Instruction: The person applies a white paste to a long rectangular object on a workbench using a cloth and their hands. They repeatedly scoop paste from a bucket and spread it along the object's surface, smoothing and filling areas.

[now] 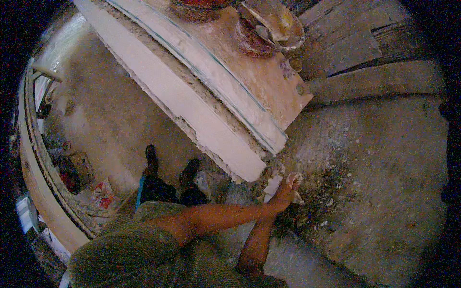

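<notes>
My left hand (286, 191) is just off the near right end of a long white plaster-like strip (192, 113). Its fingers are curled and smeared white, around something I cannot make out. A crumpled whitish piece (272, 186) shows right beside it, either cloth or plaster. My right forearm (255, 247) rises from below and passes behind my left wrist, which hides the right hand. Ragged crumbs line the strip's lower edge. Parallel to it runs a second pale strip with thin green lines (225, 86).
Plaster-caked bowls (271, 29) stand on the brown board (288, 91). Planks (374, 81) lie beyond it. White crumbs (331, 192) litter the dark floor at right. My feet (189, 170) are below the strip. Another long curved-looking pale length (48, 201) runs along the left.
</notes>
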`<state>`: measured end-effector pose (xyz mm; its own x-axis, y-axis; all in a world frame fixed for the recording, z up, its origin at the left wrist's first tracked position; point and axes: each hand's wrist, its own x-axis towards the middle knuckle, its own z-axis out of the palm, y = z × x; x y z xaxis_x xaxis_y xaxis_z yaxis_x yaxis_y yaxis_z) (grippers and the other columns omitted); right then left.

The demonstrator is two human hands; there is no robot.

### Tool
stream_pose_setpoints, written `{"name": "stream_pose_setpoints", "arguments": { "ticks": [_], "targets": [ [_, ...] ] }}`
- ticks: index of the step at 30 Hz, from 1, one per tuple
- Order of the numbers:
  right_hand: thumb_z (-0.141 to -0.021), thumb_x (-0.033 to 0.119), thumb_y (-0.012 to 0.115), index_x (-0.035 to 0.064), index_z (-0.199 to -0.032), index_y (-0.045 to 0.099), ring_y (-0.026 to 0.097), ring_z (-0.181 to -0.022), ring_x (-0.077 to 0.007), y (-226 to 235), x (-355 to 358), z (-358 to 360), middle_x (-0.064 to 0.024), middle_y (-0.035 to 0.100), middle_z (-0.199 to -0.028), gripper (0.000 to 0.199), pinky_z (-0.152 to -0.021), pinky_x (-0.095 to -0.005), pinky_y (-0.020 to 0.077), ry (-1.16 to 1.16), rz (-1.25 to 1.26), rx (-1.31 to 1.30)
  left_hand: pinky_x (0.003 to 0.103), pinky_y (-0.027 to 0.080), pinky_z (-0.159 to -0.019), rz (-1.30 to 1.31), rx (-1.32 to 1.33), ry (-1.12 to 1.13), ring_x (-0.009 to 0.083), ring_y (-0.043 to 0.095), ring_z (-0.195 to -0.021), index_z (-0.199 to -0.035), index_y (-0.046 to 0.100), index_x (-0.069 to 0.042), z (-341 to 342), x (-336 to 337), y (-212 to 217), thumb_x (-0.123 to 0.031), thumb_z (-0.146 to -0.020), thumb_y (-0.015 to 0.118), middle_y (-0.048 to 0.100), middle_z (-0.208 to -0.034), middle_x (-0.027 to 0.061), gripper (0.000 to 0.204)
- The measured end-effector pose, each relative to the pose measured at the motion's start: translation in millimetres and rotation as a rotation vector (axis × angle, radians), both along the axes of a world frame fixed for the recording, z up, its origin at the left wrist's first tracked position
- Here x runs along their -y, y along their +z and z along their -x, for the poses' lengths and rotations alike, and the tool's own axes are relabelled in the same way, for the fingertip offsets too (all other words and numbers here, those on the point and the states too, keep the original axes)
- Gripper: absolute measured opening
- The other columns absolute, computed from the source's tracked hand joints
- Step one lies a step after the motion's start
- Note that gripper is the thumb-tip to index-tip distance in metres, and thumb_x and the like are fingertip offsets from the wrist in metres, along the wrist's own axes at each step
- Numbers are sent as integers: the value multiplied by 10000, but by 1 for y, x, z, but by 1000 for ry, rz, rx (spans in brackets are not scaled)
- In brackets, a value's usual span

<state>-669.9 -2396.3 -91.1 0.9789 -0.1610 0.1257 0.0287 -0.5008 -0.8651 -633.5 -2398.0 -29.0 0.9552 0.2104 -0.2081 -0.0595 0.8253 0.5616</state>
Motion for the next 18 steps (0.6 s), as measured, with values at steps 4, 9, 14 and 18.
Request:
{"name": "stream_pose_setpoints", "arguments": {
  "ticks": [4, 9, 14, 18],
  "targets": [
    [-892, 178, 590, 28, -1159, 612, 550, -1137, -302, 6, -10, -28, -144, 612, -1186, 307, -1025, -424, 410, 94, 10, -21, 486, 241, -1159, -1118, 8, -240, 395, 269, -1411, -1454, 335, -20, -31, 0, -20, -264, -929, 587, 330, -1494, 224, 632],
    [-897, 185, 581, 26, -1171, 602, 544, -1144, -302, 17, -33, -89, -146, 607, -1193, 317, -1030, -426, 405, 282, 85, -52, 442, 280, -1092, -1219, 113, -171, 366, 333, -1315, -1399, 402, -32, -84, -25, -8, -256, -847, 676, 380, -1418, 193, 656],
    [-901, 192, 572, 25, -1182, 592, 539, -1151, -302, 16, -84, -187, -147, 602, -1199, 328, -1034, -427, 400, 522, 159, -9, 382, 361, -922, -1017, 74, 13, 292, 433, -1108, -1312, 483, -30, -141, -153, 6, -261, -859, 685, 476, -1230, 135, 546],
    [-905, 198, 565, 23, -1191, 584, 534, -1157, -302, 3, -122, -249, -149, 598, -1204, 336, -1038, -428, 396, 622, 144, -35, 335, 425, -786, -880, 65, 265, 234, 513, -942, -1242, 549, -29, -154, -314, 17, -265, -869, 691, 553, -1080, 90, 464]
  ]
}}
